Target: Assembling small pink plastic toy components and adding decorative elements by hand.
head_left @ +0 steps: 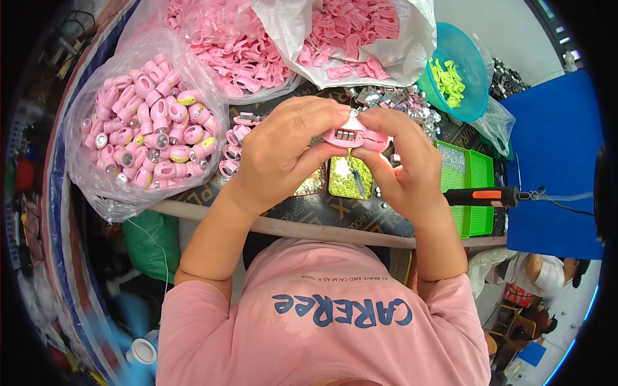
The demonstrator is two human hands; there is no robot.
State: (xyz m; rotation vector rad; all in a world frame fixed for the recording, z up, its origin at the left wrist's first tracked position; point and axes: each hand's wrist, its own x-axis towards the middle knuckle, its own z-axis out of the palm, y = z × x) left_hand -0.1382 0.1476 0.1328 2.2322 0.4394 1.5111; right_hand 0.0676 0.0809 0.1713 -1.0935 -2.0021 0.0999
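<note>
Between both hands, over the near part of the table, is a small pink flashlight housing with a row of small silvery cells showing in its opening. My left hand grips its left end between thumb and fingers. On the other end, the thumb and fingers of my right hand are closed as well. Just below it sits a small tray of yellow-green parts, with a thin blue-and-clear tool over it. A dish of small round metal parts is partly hidden by my left hand.
A clear bag of pink flashlights stands left. Bags of pink shells lie at the back, beside a teal bowl with yellow-green pieces. Right are a green tray and a black-orange power screwdriver on a coiled cord.
</note>
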